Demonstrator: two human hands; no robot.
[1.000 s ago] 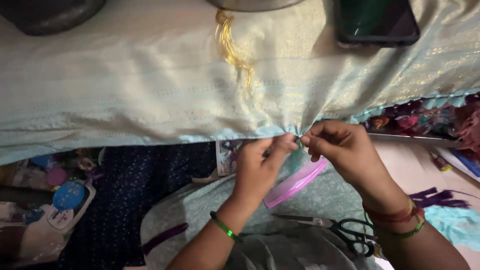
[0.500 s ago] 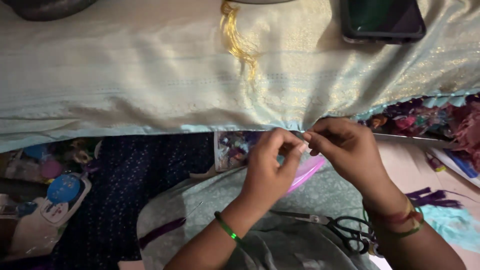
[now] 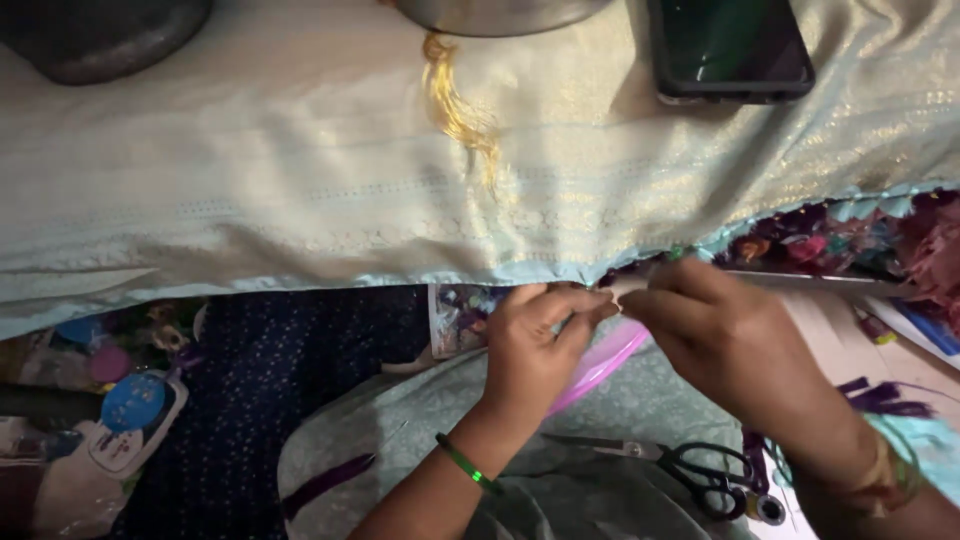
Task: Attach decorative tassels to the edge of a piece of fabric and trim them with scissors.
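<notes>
A pale blue-green cloth with gold weave lies spread across the upper half of the view, its lower edge hanging toward me. My left hand and my right hand meet at that edge, fingertips pinched together on the hem and its fringe threads near the middle right. A green bangle circles my left wrist; red and green threads wrap my right wrist. What exactly sits between the fingertips is too small to tell.
A dark phone rests on the cloth at top right, a gold tassel at top centre under a metal pot. Black-handled scissors and a pink plastic pouch lie on my lap. Coloured thread bundles sit right.
My right hand has shifted slightly lower and right along the hem, its wrist dropping toward the frame's corner. My left hand stays pinched at the edge. The view tilted a little.
</notes>
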